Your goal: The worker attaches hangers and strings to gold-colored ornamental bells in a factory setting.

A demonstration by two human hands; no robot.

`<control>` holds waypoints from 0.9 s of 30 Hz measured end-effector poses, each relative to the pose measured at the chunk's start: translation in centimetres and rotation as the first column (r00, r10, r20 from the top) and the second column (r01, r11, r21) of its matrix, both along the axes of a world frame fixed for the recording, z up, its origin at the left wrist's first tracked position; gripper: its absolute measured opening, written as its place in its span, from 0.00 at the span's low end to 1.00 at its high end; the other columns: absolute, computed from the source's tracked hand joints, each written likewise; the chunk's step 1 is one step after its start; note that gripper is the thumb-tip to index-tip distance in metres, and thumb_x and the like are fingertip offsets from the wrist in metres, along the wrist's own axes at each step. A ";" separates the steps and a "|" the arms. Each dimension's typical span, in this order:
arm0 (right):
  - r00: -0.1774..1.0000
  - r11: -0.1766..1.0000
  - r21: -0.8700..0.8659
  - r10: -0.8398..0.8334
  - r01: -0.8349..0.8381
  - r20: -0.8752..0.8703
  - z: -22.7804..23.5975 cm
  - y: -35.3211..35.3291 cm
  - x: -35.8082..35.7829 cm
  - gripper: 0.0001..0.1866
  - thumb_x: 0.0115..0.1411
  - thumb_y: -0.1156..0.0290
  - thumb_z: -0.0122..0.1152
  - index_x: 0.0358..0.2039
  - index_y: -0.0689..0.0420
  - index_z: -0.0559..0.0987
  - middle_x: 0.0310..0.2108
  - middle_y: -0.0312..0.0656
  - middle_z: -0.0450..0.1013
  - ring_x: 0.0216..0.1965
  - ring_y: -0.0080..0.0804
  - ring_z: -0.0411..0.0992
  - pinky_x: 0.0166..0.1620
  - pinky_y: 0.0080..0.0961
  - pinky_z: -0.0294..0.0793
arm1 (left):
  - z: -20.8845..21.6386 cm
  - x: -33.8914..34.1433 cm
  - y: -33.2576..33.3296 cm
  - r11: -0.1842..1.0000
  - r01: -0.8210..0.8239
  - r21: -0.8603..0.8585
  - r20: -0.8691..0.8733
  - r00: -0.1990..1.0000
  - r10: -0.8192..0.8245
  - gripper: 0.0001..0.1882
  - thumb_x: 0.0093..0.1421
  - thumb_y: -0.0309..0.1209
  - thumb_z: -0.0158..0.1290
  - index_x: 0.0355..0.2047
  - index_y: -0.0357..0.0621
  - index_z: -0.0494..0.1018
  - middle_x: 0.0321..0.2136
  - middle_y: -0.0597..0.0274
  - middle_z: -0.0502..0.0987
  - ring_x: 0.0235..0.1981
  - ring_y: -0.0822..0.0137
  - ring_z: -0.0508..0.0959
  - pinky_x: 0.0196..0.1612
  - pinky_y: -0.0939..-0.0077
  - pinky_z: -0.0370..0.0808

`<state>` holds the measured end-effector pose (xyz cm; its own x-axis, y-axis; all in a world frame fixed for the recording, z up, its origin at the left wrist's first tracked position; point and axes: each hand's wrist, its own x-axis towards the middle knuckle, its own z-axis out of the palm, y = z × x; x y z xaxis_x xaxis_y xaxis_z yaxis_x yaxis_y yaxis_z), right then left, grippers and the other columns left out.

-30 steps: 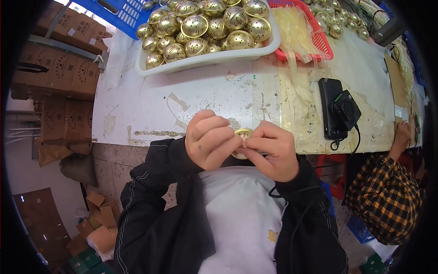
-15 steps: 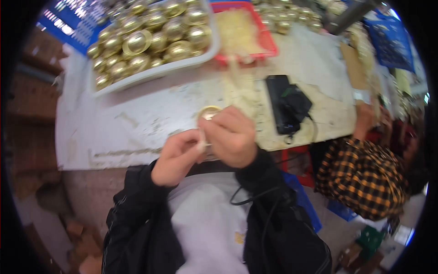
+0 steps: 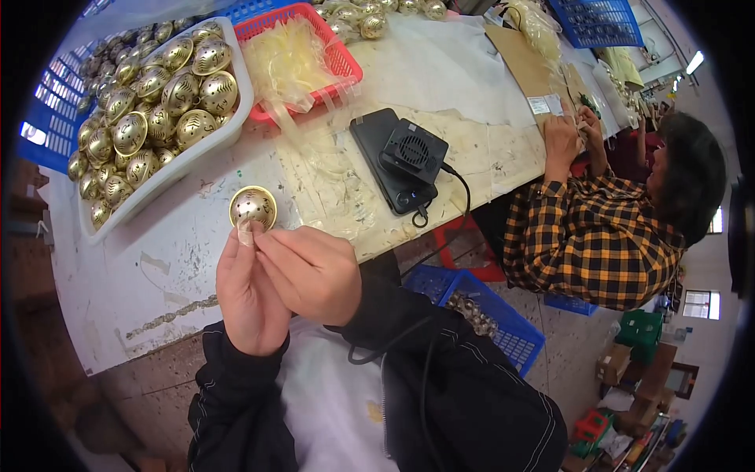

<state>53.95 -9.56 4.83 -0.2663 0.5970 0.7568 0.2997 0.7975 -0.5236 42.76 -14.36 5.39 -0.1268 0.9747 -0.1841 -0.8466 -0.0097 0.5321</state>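
Note:
My left hand and my right hand meet over the near edge of the white table, fingers pinched together. A small whitish bit shows at the left fingertips; I cannot make out what the pinched fingers hold. Right beyond them is a gold metal ball with a rim and dark markings. Whether the fingertips touch it or it only lies behind them, I cannot tell.
A white tub full of similar gold balls stands at the far left, beside a red basket of clear plastic pieces. A black device with a fan lies on the table, its cable trailing. A person in a checked shirt works at right.
The view has swung right, so the tub and table appear further left and the co-worker shows more fully. My hands stay together, and the gold ball is less covered by them.

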 end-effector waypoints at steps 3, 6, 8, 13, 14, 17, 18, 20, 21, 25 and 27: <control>0.999 1.000 0.003 0.031 -0.031 0.018 -0.1 -0.1 -0.1 0.17 0.45 0.81 0.64 0.38 0.68 0.81 0.32 0.46 0.77 0.25 0.37 0.75 0.27 0.27 0.76 | -0.1 0.1 -0.1 0.999 0.006 0.045 0.008 1.000 -0.006 0.13 0.71 0.29 0.44 0.54 0.39 0.66 0.47 0.63 0.73 0.49 0.72 0.73 0.55 0.76 0.70; 0.999 0.999 0.005 0.044 -0.044 0.009 -0.2 -0.2 0.0 0.19 0.42 0.80 0.63 0.38 0.69 0.80 0.32 0.46 0.76 0.25 0.37 0.75 0.27 0.28 0.76 | 0.2 0.8 -0.2 0.995 -0.081 -0.060 -0.010 0.997 0.081 0.13 0.71 0.30 0.44 0.54 0.39 0.66 0.46 0.63 0.73 0.49 0.72 0.73 0.55 0.75 0.70; 0.999 0.999 0.004 0.051 -0.051 -0.003 -0.1 -0.3 0.0 0.19 0.41 0.80 0.62 0.38 0.69 0.80 0.31 0.46 0.76 0.25 0.37 0.75 0.27 0.28 0.76 | 0.2 0.5 -0.5 0.999 -0.026 -0.020 0.025 0.999 0.026 0.14 0.71 0.30 0.44 0.54 0.40 0.66 0.47 0.63 0.73 0.49 0.72 0.73 0.55 0.75 0.70; 0.997 0.997 -0.002 0.077 -0.077 -0.011 0.0 -0.4 0.4 0.17 0.41 0.81 0.64 0.36 0.69 0.79 0.30 0.46 0.76 0.24 0.37 0.75 0.26 0.28 0.75 | -0.5 0.5 -0.9 0.999 0.009 -0.034 0.076 0.997 -0.007 0.15 0.71 0.31 0.45 0.54 0.40 0.66 0.48 0.64 0.73 0.50 0.72 0.73 0.55 0.74 0.70; 0.997 0.997 -0.003 0.072 -0.072 -0.009 0.0 -0.3 0.5 0.17 0.41 0.81 0.64 0.36 0.69 0.79 0.30 0.46 0.76 0.24 0.37 0.75 0.26 0.28 0.75 | -0.6 0.4 -0.8 0.999 0.037 -0.012 0.079 0.996 -0.036 0.15 0.71 0.31 0.45 0.55 0.40 0.67 0.48 0.64 0.73 0.50 0.72 0.73 0.55 0.75 0.70; 0.996 0.997 -0.004 0.079 -0.079 -0.030 0.4 -0.4 0.4 0.14 0.43 0.81 0.65 0.34 0.67 0.79 0.29 0.45 0.75 0.23 0.37 0.74 0.25 0.28 0.75 | -0.5 0.4 -1.2 0.999 0.040 -0.019 0.069 0.997 -0.039 0.15 0.70 0.31 0.46 0.55 0.39 0.67 0.48 0.64 0.73 0.49 0.72 0.73 0.55 0.76 0.70; 0.996 0.997 -0.001 0.082 -0.082 -0.046 0.7 -0.4 0.3 0.13 0.44 0.82 0.66 0.33 0.67 0.80 0.28 0.44 0.75 0.22 0.37 0.74 0.25 0.27 0.75 | -0.3 0.3 -1.5 0.999 0.023 -0.045 0.062 0.998 -0.020 0.15 0.70 0.30 0.47 0.55 0.39 0.67 0.48 0.64 0.74 0.49 0.72 0.74 0.55 0.76 0.70; 0.996 0.998 0.004 0.068 -0.067 -0.054 0.8 -0.3 0.3 0.11 0.45 0.82 0.66 0.33 0.66 0.80 0.28 0.43 0.75 0.22 0.36 0.74 0.25 0.27 0.75 | -0.4 0.4 -1.2 0.999 0.037 -0.026 0.048 0.998 -0.036 0.15 0.70 0.30 0.47 0.55 0.39 0.67 0.48 0.64 0.74 0.49 0.72 0.74 0.54 0.76 0.71; 0.997 0.998 -0.014 0.056 -0.057 -0.046 0.6 -0.3 0.3 0.10 0.46 0.82 0.66 0.32 0.66 0.80 0.27 0.43 0.75 0.22 0.36 0.75 0.25 0.28 0.74 | -0.4 0.3 -1.1 0.999 0.045 -0.007 0.032 0.998 -0.045 0.15 0.69 0.29 0.48 0.55 0.39 0.67 0.48 0.63 0.75 0.48 0.72 0.74 0.54 0.76 0.71; 0.997 0.994 -0.093 0.051 -0.057 -0.057 0.2 -0.4 0.1 0.09 0.48 0.82 0.67 0.32 0.65 0.80 0.27 0.43 0.76 0.24 0.37 0.76 0.26 0.28 0.76 | -0.7 0.2 -1.1 1.000 0.013 -0.016 0.004 1.000 -0.013 0.15 0.69 0.28 0.48 0.54 0.38 0.67 0.47 0.63 0.75 0.48 0.72 0.75 0.53 0.76 0.72; 0.996 0.994 -0.085 0.067 -0.072 -0.052 0.6 -0.2 0.1 0.09 0.48 0.82 0.67 0.32 0.65 0.80 0.27 0.43 0.76 0.25 0.37 0.77 0.28 0.29 0.77 | -0.4 0.1 -1.2 1.000 -0.023 -0.014 -0.010 1.000 0.023 0.14 0.69 0.27 0.48 0.54 0.38 0.68 0.46 0.62 0.76 0.47 0.72 0.76 0.53 0.76 0.72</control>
